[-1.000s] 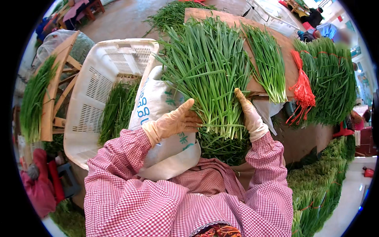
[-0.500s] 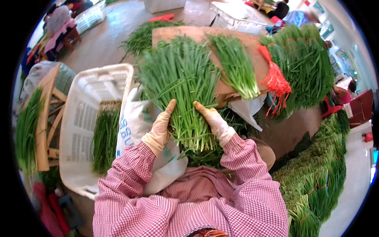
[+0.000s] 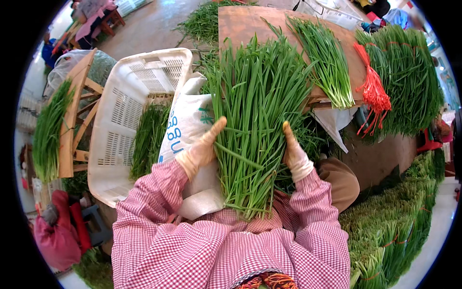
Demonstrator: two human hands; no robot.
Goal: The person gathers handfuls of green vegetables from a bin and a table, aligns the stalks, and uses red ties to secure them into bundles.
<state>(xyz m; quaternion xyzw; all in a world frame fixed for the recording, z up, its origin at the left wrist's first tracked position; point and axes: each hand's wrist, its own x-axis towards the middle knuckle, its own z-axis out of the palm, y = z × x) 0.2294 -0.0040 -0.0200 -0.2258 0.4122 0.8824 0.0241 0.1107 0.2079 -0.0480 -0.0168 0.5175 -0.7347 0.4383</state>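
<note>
A large loose bunch of garlic chives (image 3: 255, 120) lies between my two gloved hands, its leaves pointing away over the board and its pale cut ends near my lap. My left hand (image 3: 204, 147) supports its left side, thumb up along the edge. On the opposite side my right hand (image 3: 296, 151) does the same; the fingers of both hands are largely hidden beside and under the stalks. A few stray blades cross the bunch at a slant. Beyond it stands a brown board (image 3: 245, 24), with a smaller chive bunch (image 3: 329, 62) lying on its right part.
Red ties (image 3: 373, 86) hang at the board's right edge beside a tall heap of chives (image 3: 409, 82). To my left are a white plastic crate (image 3: 113, 120) holding chives, a white sack (image 3: 187, 120) and a wooden stand (image 3: 72, 115). Banded bundles (image 3: 394, 221) line the lower right.
The bunch has come nearer to my lap and its leaves have spread. My thumbs have shifted from on top to its sides, hands further apart. My view has turned left and down.
</note>
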